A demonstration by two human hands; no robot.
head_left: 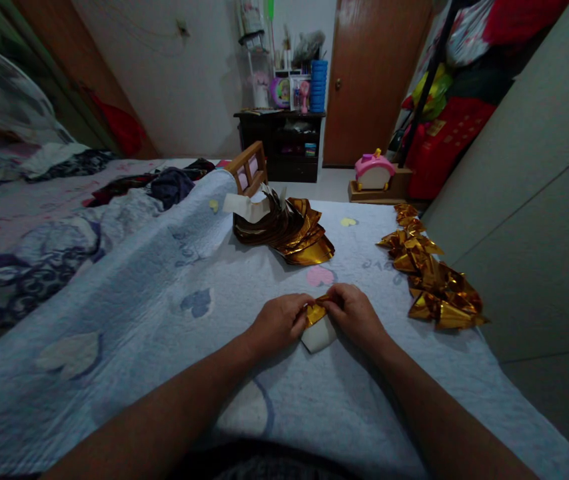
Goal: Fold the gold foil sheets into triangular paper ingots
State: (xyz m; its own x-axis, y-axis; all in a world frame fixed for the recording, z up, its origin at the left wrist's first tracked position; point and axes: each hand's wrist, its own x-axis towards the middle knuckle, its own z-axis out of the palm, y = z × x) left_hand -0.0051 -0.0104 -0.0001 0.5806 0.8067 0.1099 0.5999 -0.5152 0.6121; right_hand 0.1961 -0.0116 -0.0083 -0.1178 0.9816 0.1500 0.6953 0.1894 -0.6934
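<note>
Just above the bed's blue cover, my left hand [284, 319] and my right hand [355, 312] pinch a sheet of gold foil paper [318, 337] from both sides. Its upper part is folded over and shows gold, while the lower part shows a pale backing. The fingers of both hands are closed on the folded edge. Beyond them lies a fanned stack of gold foil paper sheets [309, 233], with pale backing turned up at its far left. To the right sits a pile of folded gold foil pieces [434, 280], pointed at their ends.
The blue bed cover [164, 373] carries heart patterns. Crumpled bedding [74, 240] lies on the left, and a wooden chair back [252, 167] stands behind the stack. A pale cabinet [539, 200] borders the right side. A pink toy [374, 172] and a dark shelf [282, 133] are farther off.
</note>
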